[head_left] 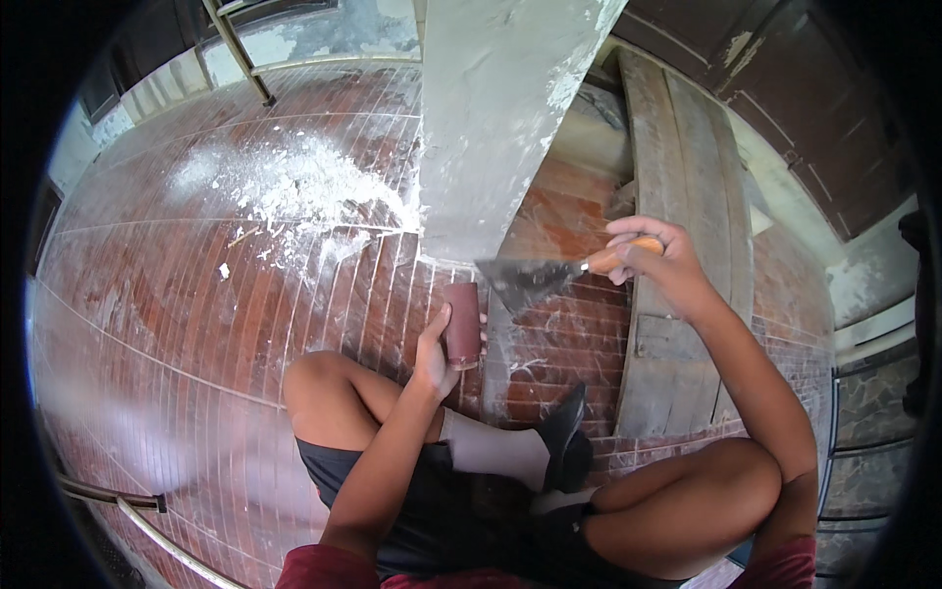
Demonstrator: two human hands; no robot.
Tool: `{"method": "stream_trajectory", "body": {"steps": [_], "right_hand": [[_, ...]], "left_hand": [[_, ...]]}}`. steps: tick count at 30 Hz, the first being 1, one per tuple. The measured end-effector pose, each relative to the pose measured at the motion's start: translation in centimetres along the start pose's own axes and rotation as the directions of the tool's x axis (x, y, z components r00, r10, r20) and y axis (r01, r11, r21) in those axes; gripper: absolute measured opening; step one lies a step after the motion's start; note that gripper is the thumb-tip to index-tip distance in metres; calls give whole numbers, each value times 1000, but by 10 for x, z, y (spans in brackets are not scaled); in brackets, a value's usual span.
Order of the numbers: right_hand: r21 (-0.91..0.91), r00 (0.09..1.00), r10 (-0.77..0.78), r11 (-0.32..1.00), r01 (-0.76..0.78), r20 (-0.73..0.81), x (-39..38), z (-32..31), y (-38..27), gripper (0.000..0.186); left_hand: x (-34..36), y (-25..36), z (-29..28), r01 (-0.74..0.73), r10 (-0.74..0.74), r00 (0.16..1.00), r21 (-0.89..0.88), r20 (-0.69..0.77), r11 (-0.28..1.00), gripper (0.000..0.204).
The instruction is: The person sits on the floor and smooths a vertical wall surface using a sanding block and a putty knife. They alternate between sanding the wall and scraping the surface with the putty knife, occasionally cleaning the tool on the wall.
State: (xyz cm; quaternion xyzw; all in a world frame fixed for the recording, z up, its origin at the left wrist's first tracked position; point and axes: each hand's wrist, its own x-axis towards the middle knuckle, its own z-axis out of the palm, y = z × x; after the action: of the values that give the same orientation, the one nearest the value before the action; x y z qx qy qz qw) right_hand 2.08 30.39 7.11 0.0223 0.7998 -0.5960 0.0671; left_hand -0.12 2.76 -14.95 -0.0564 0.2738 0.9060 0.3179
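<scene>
My left hand (435,348) is closed around a sanding block (462,322), which has reddish-brown abrasive paper on its face and stands nearly upright. In my right hand (662,260) is a putty knife (535,282), held by its orange-brown wooden handle. Its wide dark blade points left, toward the base of the pillar (500,128), and looks slightly smeared by motion. A small gap separates the blade from the sanding block. The pillar is pale grey with rough, chipped white patches along its right edge.
White flakes and dust (309,191) lie heaped on the red tiled floor (177,324), left of the pillar. Weathered wooden planks (677,187) stand at the right. A metal leg (235,49) rises at the far left. My crossed legs and a dark shoe (562,437) are close below my hands.
</scene>
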Motion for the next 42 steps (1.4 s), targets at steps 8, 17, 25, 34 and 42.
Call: {"method": "stream_trajectory", "body": {"steps": [8, 17, 25, 34, 42], "right_hand": [[-90, 751, 474, 866, -492, 459, 4, 10, 42, 41], [-359, 775, 491, 861, -361, 398, 6, 20, 42, 31], [-502, 961, -277, 833, 233, -14, 29, 38, -39, 32], [-376, 948, -230, 917, 134, -221, 69, 35, -30, 35], [-106, 939, -311, 949, 298, -146, 83, 42, -49, 34]], "left_hand": [[5, 7, -5, -91, 99, 981, 55, -169, 994, 44], [9, -1, -23, -192, 186, 941, 8, -281, 981, 36], [22, -13, -42, -117, 85, 940, -76, -330, 990, 33], [13, -8, -56, -56, 53, 944, 0, -326, 998, 36], [17, -5, -57, -76, 59, 927, -30, -370, 997, 34]]}}
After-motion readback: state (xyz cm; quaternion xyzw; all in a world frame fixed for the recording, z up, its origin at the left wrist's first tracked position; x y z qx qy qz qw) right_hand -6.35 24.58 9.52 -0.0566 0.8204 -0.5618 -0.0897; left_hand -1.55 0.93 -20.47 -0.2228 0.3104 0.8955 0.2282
